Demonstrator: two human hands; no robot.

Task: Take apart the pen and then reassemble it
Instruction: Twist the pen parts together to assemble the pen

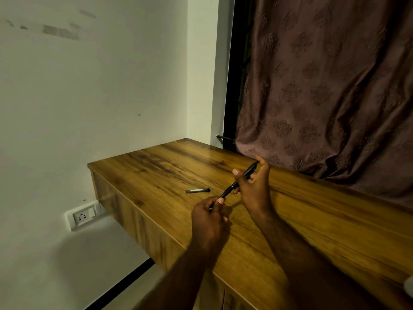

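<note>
A slim black pen (230, 189) with a thin silver ring at its middle is held slanted above the wooden table (169, 166). My left hand (209, 217) pinches its lower end between thumb and fingers. My right hand (253, 186) grips the upper half, the pen's far tip poking out near my fingertips. A short black pen cap (198, 190) with a pale label lies flat on the table, just left of the hands and apart from them.
The table stands against a white wall, its left edge dropping to the floor. A wall socket (83, 217) sits low on the wall. A brown patterned curtain (330, 86) hangs behind the table. A pale object (409, 287) shows at the right edge.
</note>
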